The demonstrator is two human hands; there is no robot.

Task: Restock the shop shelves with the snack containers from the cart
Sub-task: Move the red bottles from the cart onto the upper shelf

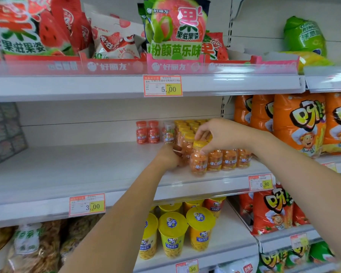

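Observation:
On the white middle shelf stands a block of small orange snack bottles with yellow caps. My right hand pinches the yellow cap of the front-left orange bottle, which stands near the shelf's front edge. My left hand presses against the left side of the bottles behind it, fingers curled around one. Two red-capped bottles and one clear mixed-colour bottle stand further back. The cart is out of view.
Orange snack bags fill the shelf to the right. Fruit-candy bags sit on the shelf above. Yellow-lidded cups stand on the shelf below. Price tags hang on the shelf edges. The middle shelf's left half is bare.

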